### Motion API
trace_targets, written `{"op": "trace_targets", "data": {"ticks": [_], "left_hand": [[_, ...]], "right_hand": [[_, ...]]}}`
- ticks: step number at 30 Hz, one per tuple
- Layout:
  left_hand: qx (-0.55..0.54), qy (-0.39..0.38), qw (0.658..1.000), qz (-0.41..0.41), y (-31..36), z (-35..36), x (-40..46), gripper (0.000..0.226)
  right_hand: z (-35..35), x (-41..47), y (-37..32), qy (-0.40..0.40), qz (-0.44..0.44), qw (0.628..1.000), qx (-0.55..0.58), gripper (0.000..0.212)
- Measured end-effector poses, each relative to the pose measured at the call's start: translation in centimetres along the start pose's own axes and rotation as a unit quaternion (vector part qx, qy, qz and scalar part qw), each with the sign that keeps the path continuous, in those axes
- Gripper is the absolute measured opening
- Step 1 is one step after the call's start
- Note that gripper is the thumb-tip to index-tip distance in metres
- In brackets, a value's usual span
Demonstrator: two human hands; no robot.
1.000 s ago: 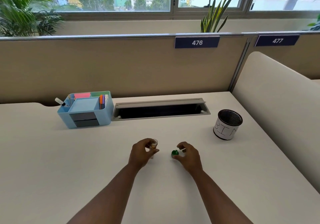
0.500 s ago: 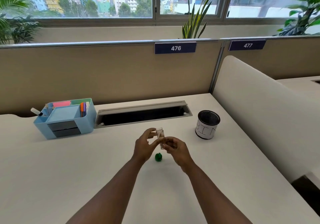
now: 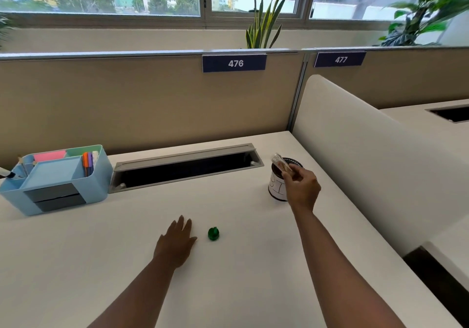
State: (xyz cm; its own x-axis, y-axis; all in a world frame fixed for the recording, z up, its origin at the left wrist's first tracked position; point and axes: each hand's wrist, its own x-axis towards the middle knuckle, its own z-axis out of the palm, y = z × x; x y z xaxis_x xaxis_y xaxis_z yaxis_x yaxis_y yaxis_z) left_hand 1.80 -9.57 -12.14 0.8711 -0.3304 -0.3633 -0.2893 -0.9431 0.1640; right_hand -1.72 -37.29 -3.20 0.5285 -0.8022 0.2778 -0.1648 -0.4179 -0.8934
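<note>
Our right hand pinches clear container tilted over mesh bin; left hand lies open; we risk spilling beside bin.

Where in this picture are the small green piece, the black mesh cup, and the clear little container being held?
small green piece point(image 3: 213, 233), head view, its middle.
black mesh cup point(image 3: 276, 188), head view, the white label on its side.
clear little container point(image 3: 280, 164), head view, its see-through body.

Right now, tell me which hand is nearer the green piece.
Left. The left hand is just beside the green piece; the right hand holds a clear container over at the mesh cup.
</note>
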Motion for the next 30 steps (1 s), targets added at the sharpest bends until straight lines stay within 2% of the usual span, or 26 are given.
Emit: {"op": "trace_targets", "data": {"ticks": [5, 12, 18, 24, 27, 30], "left_hand": [[-0.002, 0.012, 1.0, -0.006, 0.3, -0.1, 0.7, 0.051], [0.01, 0.038, 0.999, 0.005, 0.0, 0.0, 0.6, 0.05], [0.01, 0.028, 1.0, 0.006, 0.1, 0.1, 0.5, 0.052], [-0.008, 0.008, 1.0, 0.003, 0.0, 0.1, 0.4, 0.055], [-0.031, -0.016, 0.999, 0.007, -0.1, -0.2, 0.4, 0.058], [-0.098, -0.002, 0.995, 0.01, -0.1, -1.0, 0.1, 0.061]], "right_hand": [[-0.5, 2.0, 1.0, 0.036, 0.04, 0.998, -0.042, 0.021], [-0.9, 3.1, 1.8, 0.0, -0.004, 0.995, -0.1, 0.022], [-0.9, 3.4, 1.9, -0.014, -0.057, 0.99, -0.129, 0.026], [-1.4, 2.8, 1.8, 0.008, -0.101, 0.987, -0.122, 0.023], [-1.7, 2.4, 1.8, 0.03, -0.073, 0.991, -0.105, 0.025], [-1.5, 1.8, 0.5, 0.074, -0.044, 0.996, -0.024, 0.025]]}}
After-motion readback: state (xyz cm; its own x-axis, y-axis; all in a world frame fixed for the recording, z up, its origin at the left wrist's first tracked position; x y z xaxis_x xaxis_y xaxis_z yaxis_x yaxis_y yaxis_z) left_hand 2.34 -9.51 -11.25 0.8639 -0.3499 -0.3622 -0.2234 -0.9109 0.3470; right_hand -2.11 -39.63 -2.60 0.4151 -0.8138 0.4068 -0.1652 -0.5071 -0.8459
